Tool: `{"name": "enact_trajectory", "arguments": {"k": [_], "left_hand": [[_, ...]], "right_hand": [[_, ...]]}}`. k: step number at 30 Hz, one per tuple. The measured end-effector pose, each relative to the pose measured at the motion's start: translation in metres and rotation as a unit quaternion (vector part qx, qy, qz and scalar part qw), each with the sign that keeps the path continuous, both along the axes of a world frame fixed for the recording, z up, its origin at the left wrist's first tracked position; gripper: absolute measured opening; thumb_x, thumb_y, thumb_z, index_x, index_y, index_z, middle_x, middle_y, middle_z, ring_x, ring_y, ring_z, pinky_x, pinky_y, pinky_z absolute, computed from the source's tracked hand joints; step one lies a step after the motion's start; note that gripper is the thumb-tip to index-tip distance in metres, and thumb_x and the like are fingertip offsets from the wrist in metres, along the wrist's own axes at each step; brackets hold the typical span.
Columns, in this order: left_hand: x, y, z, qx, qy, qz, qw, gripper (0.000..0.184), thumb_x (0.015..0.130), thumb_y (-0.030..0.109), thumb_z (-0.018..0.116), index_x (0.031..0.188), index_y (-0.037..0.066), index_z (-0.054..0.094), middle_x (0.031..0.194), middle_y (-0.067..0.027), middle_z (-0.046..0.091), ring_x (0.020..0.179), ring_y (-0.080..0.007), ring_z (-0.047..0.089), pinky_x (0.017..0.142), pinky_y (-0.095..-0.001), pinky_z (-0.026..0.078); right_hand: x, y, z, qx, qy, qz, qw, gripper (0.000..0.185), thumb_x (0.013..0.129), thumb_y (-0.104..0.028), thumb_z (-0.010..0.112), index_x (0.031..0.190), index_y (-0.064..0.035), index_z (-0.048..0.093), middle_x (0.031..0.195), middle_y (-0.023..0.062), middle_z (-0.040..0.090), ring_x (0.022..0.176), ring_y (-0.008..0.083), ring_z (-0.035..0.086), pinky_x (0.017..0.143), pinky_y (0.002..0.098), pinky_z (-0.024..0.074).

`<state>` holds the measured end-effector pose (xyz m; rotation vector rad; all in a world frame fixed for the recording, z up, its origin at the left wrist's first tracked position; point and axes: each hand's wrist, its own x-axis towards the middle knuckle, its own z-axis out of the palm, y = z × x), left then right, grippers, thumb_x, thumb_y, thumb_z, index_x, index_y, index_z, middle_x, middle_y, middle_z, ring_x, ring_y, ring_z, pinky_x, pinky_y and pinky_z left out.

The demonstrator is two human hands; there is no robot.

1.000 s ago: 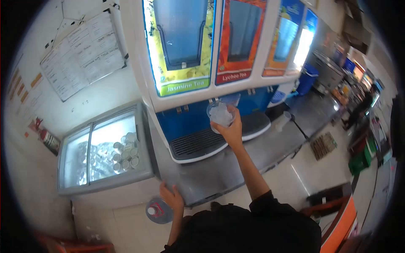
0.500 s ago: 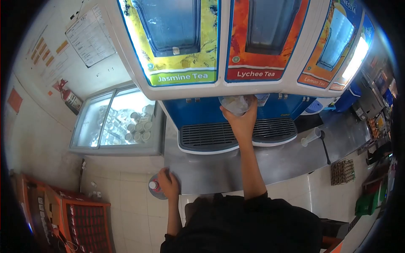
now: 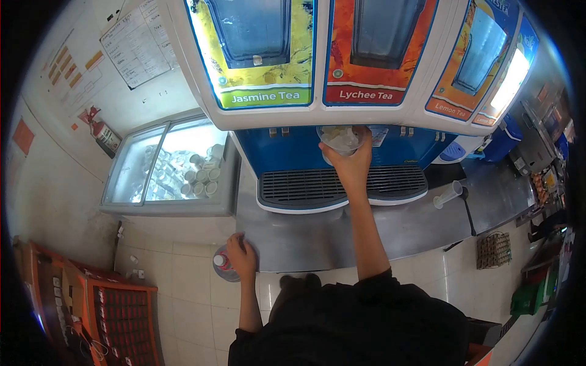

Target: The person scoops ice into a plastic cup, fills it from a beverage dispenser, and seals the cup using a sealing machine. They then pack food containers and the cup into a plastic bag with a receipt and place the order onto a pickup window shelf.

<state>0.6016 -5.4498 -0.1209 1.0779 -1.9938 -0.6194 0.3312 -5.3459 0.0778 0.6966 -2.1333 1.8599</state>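
Observation:
My right hand [image 3: 351, 161] is wrapped round a clear plastic cup [image 3: 339, 143] with ice in it. It holds the cup below the Lychee Tea panel of a drink dispenser [image 3: 268, 143], over the drip tray. Low on the left, my left hand [image 3: 243, 257] rests over a round grey tray [image 3: 227, 274] with bent fingers. Beside those fingers, a bottle [image 3: 220, 261] with a white cap and reddish body stands on the tray. What the left fingers grip is hidden under the hand. The tray overlaps the left front corner of the steel counter.
Black drip grates [image 3: 302, 186] line the dispenser's base. On the metal counter [image 3: 293, 241] to the right lie a clear measuring cup [image 3: 448, 194] and a black long-handled spoon [image 3: 469, 213]. A glass-topped freezer [image 3: 177, 165] with cups inside stands left, and an orange rack [image 3: 125, 317] below it.
The view has shifted slightly, so the dispenser appears higher. The cup remains in my right hand at the dispenser, a little more of it showing. My left hand stays at the tray.

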Motion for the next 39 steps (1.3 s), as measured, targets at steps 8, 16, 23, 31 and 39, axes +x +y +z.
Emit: {"name": "enact_trajectory", "arguments": {"k": [8, 16, 23, 31, 39], "left_hand": [[0.0, -0.001, 0.006, -0.004, -0.034, -0.009, 0.999, 0.023, 0.075, 0.003, 0.05, 0.098, 0.002, 0.054, 0.101, -0.0166, 0.054, 0.097, -0.0346, 0.049, 0.085, -0.0402, 0.038], [0.002, -0.001, 0.002, -0.004, -0.039, -0.01, 0.999, 0.024, 0.075, 0.003, 0.05, 0.098, 0.002, 0.054, 0.099, -0.0171, 0.054, 0.097, -0.0348, 0.049, 0.086, -0.0407, 0.038], [-0.002, 0.002, -0.007, 0.008, -0.013, 0.011, 1.0, 0.025, 0.074, 0.003, 0.05, 0.099, 0.002, 0.053, 0.099, -0.016, 0.055, 0.097, -0.0328, 0.05, 0.087, -0.0397, 0.038], [-0.005, -0.001, -0.004, -0.004, -0.013, 0.014, 1.0, 0.022, 0.077, 0.001, 0.049, 0.099, 0.001, 0.053, 0.096, -0.0139, 0.054, 0.092, -0.0292, 0.052, 0.082, -0.0365, 0.041], [-0.004, 0.004, 0.002, 0.008, -0.019, 0.017, 1.0, 0.021, 0.076, 0.002, 0.05, 0.097, 0.002, 0.054, 0.098, -0.0141, 0.056, 0.096, -0.0301, 0.051, 0.085, -0.0369, 0.039]], "right_hand": [[0.002, -0.001, 0.002, 0.013, -0.009, -0.017, 1.0, 0.087, 0.055, -0.018, 0.083, 0.121, 0.0047, 0.033, 0.117, 0.022, 0.046, 0.113, 0.0335, 0.044, 0.098, 0.0403, 0.0349], [-0.003, 0.003, 0.003, -0.026, -0.001, 0.037, 0.999, 0.083, 0.055, -0.016, 0.083, 0.12, 0.0043, 0.035, 0.118, 0.0215, 0.046, 0.112, 0.0321, 0.045, 0.095, 0.038, 0.0368], [-0.008, 0.007, 0.008, -0.037, -0.008, 0.078, 0.996, 0.086, 0.055, -0.017, 0.083, 0.122, 0.0044, 0.034, 0.118, 0.0213, 0.046, 0.113, 0.0325, 0.044, 0.095, 0.038, 0.0364], [-0.012, 0.013, 0.005, -0.004, -0.031, 0.074, 0.997, 0.089, 0.055, -0.018, 0.083, 0.123, 0.0046, 0.032, 0.119, 0.0221, 0.045, 0.113, 0.033, 0.044, 0.096, 0.0391, 0.0361], [-0.014, 0.013, 0.003, -0.018, -0.016, 0.091, 0.996, 0.086, 0.055, -0.016, 0.083, 0.121, 0.0042, 0.033, 0.117, 0.0217, 0.046, 0.112, 0.0318, 0.045, 0.096, 0.038, 0.0365]]}}
